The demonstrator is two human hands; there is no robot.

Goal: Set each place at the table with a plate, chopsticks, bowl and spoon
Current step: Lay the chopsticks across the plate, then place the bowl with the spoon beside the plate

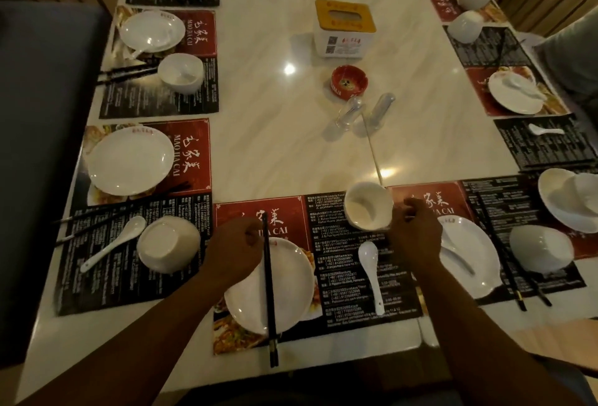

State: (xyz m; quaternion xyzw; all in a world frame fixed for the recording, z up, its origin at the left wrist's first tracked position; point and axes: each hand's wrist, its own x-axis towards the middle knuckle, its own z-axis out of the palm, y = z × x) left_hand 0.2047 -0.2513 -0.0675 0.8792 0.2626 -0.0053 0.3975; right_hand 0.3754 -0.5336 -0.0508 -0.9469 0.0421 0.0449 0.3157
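Head view, step: the nearest place is being laid; its plate point(293, 279) and spoon point(372, 271) are already on the placemat point(338, 237).
Left hand point(234, 245): fingers curled, seemingly pinching the chopsticks point(269, 292) near their far end; the pair lies straight across the plate.
Right hand point(417, 235): fingertips clamped on the rim of the bowl point(367, 208), which is tipped with its mouth toward us at the mat's far edge, just beyond the spoon.
Next move, I'd judge: stand the bowl level near the spoon, and lift the chopsticks off the plate to lie beside it.
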